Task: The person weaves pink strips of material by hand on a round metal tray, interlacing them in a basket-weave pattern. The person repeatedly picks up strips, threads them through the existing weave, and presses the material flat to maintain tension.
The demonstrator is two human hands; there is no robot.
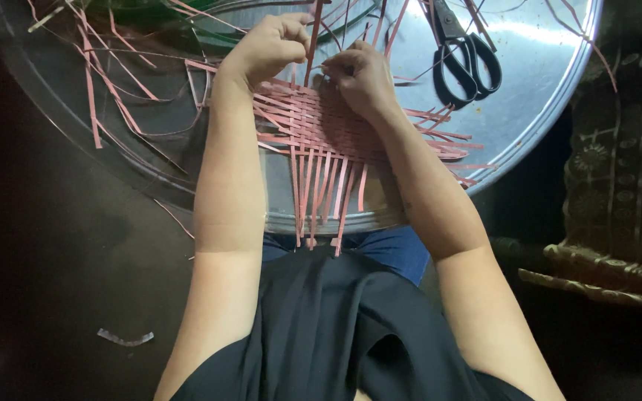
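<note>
Hands at centre frame work a pink strip mat (321, 130) on a steel tray (529, 111): left hand (269, 48) pinches an upright strip (312, 41) taut, right hand (358, 74) fingers press the weave flat, scissors (464, 56) within reach upper right.

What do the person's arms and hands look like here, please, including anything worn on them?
Both arms are bare from the upper arm down; no sleeves reach the forearms. The left hand and right hand show no gloves, rings, watch or bracelets. A black garment covers the lap.
</note>
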